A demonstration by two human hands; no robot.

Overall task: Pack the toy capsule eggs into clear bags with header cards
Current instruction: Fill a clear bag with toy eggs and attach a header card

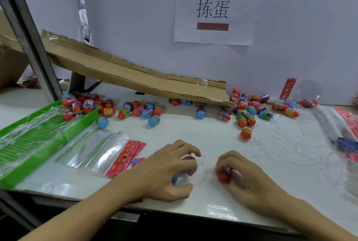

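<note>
The left hand [170, 171] covers most of an egg [175, 178]; only blue and red slivers show. The right hand [246, 177] hides part of a red egg [223, 176]. Several eggs [181, 102] lie half hidden under the cardboard [135, 74]. The green tray [81, 124] and blurred packets [346, 124] are cut by the frame edges.

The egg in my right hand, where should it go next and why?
Probably slide it into the clear bag under your left hand. That hand already grips a bag with eggs inside, while your right hand pinches a red egg just beside its opening. More loose eggs wait farther back.
</note>
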